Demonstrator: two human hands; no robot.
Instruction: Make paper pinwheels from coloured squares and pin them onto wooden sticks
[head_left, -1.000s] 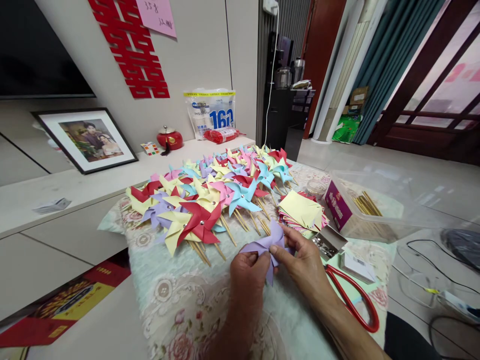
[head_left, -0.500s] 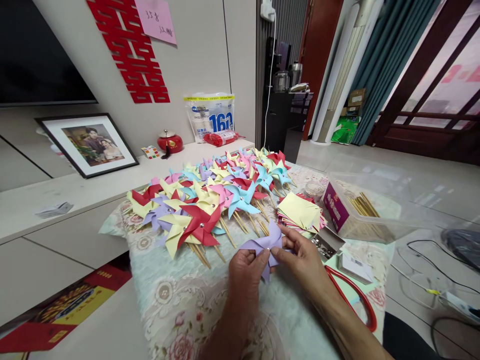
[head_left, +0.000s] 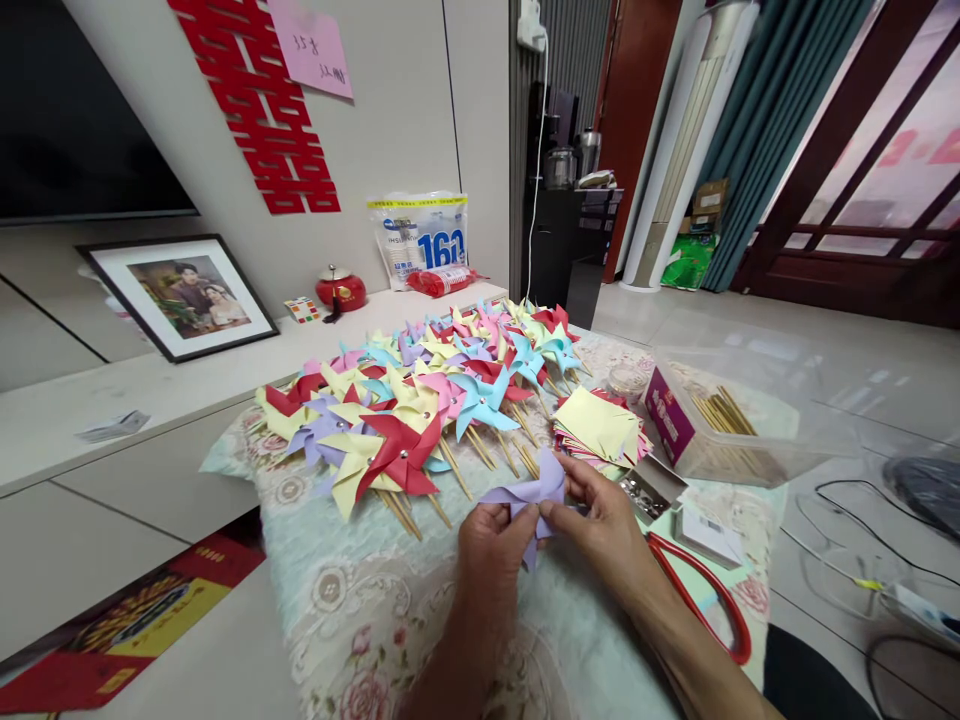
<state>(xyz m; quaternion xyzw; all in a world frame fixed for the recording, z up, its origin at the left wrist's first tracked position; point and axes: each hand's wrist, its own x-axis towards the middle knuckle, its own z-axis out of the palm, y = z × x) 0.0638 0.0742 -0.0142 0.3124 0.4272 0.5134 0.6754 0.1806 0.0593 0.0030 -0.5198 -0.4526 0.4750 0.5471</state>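
Purple pinwheel (head_left: pixel 538 490), one, two hands (head_left: pixel 491 545)

In front of one paper stack (head_left: pixel 598 425) are one left hand (head_left: pixel 491 548), one right hand (head_left: pixel 602 518), one purple pinwheel (head_left: pixel 553 480); at its right, one plastic box (head_left: pixel 669 415).

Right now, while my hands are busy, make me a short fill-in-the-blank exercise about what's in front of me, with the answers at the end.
1. The left hand and right hand hold a paper pinwheel coloured light ____.
2. The paper stack has a pale ____ sheet on top.
3. As the camera sees it, the clear plastic box stands to the ____ of the paper stack.
4. The big blue number on the plastic bag is ____.

Missing words: purple; yellow; right; 160.
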